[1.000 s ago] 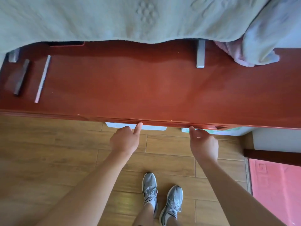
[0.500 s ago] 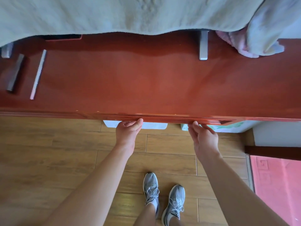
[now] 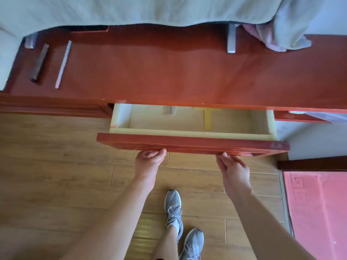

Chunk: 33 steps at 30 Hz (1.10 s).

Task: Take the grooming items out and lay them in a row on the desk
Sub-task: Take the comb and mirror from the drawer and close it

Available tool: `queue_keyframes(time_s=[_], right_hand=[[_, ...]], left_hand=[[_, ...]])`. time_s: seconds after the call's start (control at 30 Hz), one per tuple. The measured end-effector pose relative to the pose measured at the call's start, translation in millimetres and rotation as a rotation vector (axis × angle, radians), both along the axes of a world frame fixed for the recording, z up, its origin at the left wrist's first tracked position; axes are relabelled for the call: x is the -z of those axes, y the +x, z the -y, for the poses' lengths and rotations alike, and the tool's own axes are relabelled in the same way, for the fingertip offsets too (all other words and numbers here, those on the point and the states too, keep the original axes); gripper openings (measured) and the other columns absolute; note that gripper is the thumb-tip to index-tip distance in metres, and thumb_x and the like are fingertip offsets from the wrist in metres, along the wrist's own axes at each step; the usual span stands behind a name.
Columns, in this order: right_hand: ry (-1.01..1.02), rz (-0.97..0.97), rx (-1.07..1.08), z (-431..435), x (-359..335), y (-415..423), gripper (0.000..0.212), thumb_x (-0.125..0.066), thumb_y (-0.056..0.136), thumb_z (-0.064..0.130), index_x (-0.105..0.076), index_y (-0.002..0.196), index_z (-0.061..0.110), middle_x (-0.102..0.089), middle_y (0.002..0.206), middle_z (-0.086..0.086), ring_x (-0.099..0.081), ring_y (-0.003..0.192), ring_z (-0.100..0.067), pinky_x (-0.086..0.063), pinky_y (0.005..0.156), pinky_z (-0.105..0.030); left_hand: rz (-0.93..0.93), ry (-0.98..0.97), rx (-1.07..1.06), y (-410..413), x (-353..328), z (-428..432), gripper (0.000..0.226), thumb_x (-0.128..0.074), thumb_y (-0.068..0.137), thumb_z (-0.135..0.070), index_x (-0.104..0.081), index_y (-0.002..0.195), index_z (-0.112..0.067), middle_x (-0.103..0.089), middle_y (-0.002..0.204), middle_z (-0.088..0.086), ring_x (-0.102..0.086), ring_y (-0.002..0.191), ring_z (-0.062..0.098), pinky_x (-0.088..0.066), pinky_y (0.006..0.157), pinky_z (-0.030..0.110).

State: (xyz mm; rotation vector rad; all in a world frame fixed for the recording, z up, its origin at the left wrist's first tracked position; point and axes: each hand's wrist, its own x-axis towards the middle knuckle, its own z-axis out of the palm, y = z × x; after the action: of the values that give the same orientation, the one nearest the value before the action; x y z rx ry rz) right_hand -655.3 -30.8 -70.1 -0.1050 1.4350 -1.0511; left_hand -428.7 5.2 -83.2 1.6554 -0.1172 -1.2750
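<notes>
A person stands at a red-brown wooden desk (image 3: 187, 76), seen from above. The drawer (image 3: 187, 142) under its front edge is now pulled partway out; half a second ago it was closed. The left hand (image 3: 149, 161) and right hand (image 3: 233, 170) both hold the lower edge of the drawer's red front. Each grip is hooked on that edge, fingertips curled under it.

Inside the pale drawer lie a whitish comb (image 3: 169, 110), half hidden under the desk edge, and to its right a yellow T-shaped item (image 3: 207, 118). At the desk's far left a dark stick (image 3: 39, 62) and a slim silver stick (image 3: 63, 64) lie side by side, not touching, as before. Any lettering on them is too small to read.

A pale green cloth (image 3: 131, 10) hangs over the back of the desk. Grey sneakers (image 3: 173, 207) stand on the wooden floor (image 3: 47, 166), with a pink mat (image 3: 315, 209) at the right.
</notes>
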Motion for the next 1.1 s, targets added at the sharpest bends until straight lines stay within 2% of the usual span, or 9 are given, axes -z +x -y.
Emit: queue_keyframes(time_s=[0.1, 0.27, 0.37, 0.47, 0.57, 0.63, 0.83, 1.0, 1.1], right_hand=[[0.003, 0.008, -0.005, -27, 2, -6, 0.011, -0.063, 0.085, -0.006, -0.057, 0.087, 0.002, -0.058, 0.085, -0.008, -0.059, 0.092, -0.017, -0.050, 0.095, -0.030], [-0.024, 0.028, -0.014, -57, 4, -13, 0.019, -0.064, 0.085, -0.005, -0.053, 0.096, 0.005, -0.054, 0.084, -0.009, -0.057, 0.090, -0.016, -0.050, 0.096, -0.032], [-0.019, -0.044, -0.055, -68, 8, -17, 0.016, -0.068, 0.086, 0.005, -0.055, 0.095, 0.003, -0.056, 0.086, -0.008, -0.059, 0.085, -0.014, -0.051, 0.093, -0.031], [0.034, -0.647, -0.525, -75, 6, -25, 0.036, -0.064, 0.089, 0.032, -0.060, 0.116, 0.008, -0.069, 0.097, -0.005, -0.064, 0.095, -0.024, -0.048, 0.086, -0.031], [-0.105, -1.346, -1.190, -84, 0, -39, 0.043, -0.054, 0.092, 0.037, -0.051, 0.127, 0.012, -0.058, 0.121, -0.007, -0.053, 0.113, -0.028, -0.044, 0.087, -0.032], [-0.184, -1.527, -1.422, -87, -8, -46, 0.039, -0.052, 0.090, 0.033, -0.047, 0.124, 0.016, -0.050, 0.125, -0.003, -0.045, 0.119, -0.023, -0.042, 0.093, -0.034], [-0.283, -1.582, -1.458, -87, -57, -54, 0.029, -0.056, 0.085, 0.025, -0.054, 0.112, 0.015, -0.053, 0.119, -0.001, -0.046, 0.117, -0.023, -0.046, 0.088, -0.034], [-0.499, -1.637, -1.407, -80, -114, -43, 0.026, -0.074, 0.069, 0.014, -0.060, 0.091, 0.012, -0.058, 0.088, -0.003, -0.058, 0.084, -0.027, -0.049, 0.062, -0.033], [-0.589, -1.647, -1.379, -66, -139, -35, 0.021, -0.070, 0.072, 0.012, -0.060, 0.090, 0.011, -0.058, 0.087, -0.003, -0.056, 0.079, -0.026, -0.045, 0.056, -0.031]], left_hand=[[-0.019, 0.005, -0.007, -4, 0, -26, 0.030, -0.078, 0.078, -0.001, -0.071, 0.053, -0.016, -0.071, 0.075, 0.009, -0.066, 0.088, 0.027, -0.053, 0.092, 0.037], [0.002, 0.033, 0.002, -9, 2, -57, 0.014, -0.080, 0.077, -0.003, -0.066, 0.074, -0.001, -0.070, 0.084, 0.017, -0.068, 0.088, 0.029, -0.052, 0.098, 0.044], [0.071, 0.030, 0.083, -9, -1, -68, 0.027, -0.084, 0.076, -0.026, -0.068, 0.080, -0.004, -0.072, 0.084, 0.013, -0.069, 0.088, 0.026, -0.052, 0.098, 0.046], [0.516, 0.251, 0.526, -4, -5, -78, 0.071, -0.066, 0.081, -0.060, -0.055, 0.128, -0.007, -0.069, 0.116, 0.006, -0.064, 0.107, 0.021, -0.048, 0.097, 0.034], [1.048, 0.345, 0.983, 7, -10, -90, 0.067, -0.045, 0.096, -0.056, -0.039, 0.145, -0.011, -0.052, 0.141, 0.006, -0.050, 0.127, 0.025, -0.041, 0.103, 0.036], [1.263, 0.336, 1.144, 15, -15, -93, 0.063, -0.041, 0.097, -0.054, -0.042, 0.143, -0.011, -0.053, 0.139, 0.006, -0.049, 0.126, 0.026, -0.040, 0.104, 0.038], [1.484, 0.181, 1.254, 24, -70, -99, 0.048, -0.049, 0.095, -0.047, -0.057, 0.129, -0.013, -0.064, 0.121, 0.003, -0.059, 0.111, 0.026, -0.048, 0.094, 0.040], [1.556, -0.004, 1.241, 22, -126, -92, 0.038, -0.051, 0.095, -0.041, -0.061, 0.118, -0.013, -0.065, 0.102, 0.001, -0.060, 0.096, 0.024, -0.051, 0.083, 0.039], [1.581, -0.081, 1.191, 24, -153, -76, 0.035, -0.053, 0.096, -0.038, -0.062, 0.118, -0.012, -0.065, 0.102, 0.002, -0.061, 0.094, 0.023, -0.052, 0.080, 0.039]])
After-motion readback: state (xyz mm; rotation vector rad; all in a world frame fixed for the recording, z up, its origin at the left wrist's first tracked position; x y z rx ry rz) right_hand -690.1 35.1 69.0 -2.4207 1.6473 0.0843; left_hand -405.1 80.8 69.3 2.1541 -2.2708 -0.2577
